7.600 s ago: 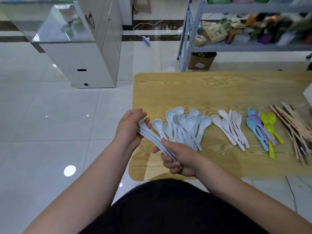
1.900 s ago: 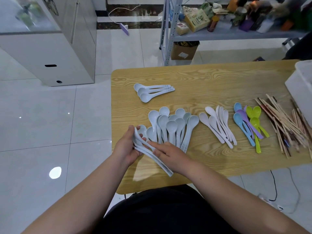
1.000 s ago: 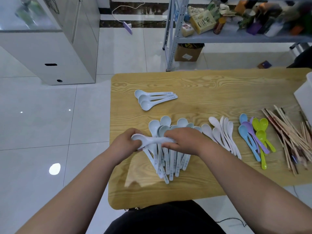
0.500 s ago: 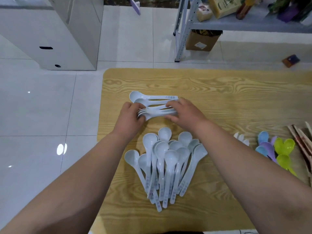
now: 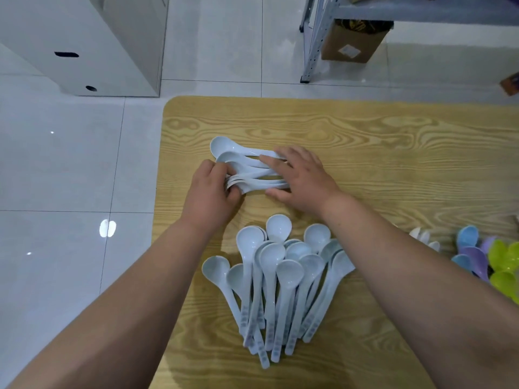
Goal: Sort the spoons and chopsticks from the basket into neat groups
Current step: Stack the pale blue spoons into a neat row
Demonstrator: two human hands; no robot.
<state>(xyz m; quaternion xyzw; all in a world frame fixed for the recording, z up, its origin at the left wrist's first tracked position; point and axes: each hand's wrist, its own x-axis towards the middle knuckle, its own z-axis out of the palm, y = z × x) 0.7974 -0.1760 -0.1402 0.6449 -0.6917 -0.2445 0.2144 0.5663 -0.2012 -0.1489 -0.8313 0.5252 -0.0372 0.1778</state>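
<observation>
My left grip [image 5: 209,189] is closed on the bowl ends of a small bundle of pale blue spoons [image 5: 252,181], with the fingers curled over them. My right grip [image 5: 302,175] lies open on the handle ends of the same bundle, its fingers fairly straight and spread across the handles and the thumb on the tabletop [image 5: 393,153] at their near side. The bundle lies sideways on the wood, bowls to the left and handles to the right. Two laid spoons [image 5: 224,148] of the same colour lie the same way right against its far side, their handles running under my right fingertips.

All of this sits just beyond the heap of pale blue spoons [image 5: 280,265], which fans out between my forearms with bowls away from me and handles gathered toward me. Right of the heap, partly hidden by my right forearm, a few white spoons [image 5: 424,237] show. Farther right of the heap lie blue spoons [image 5: 466,237], a purple spoon [image 5: 474,256] and green spoons [image 5: 502,256] at the frame edge. Well beyond the heap is the tiled floor [image 5: 70,164], with a white cabinet [image 5: 84,37] to the far left. To the far right stands a metal rack [image 5: 311,37] with a cardboard box [image 5: 354,40] under its shelf
</observation>
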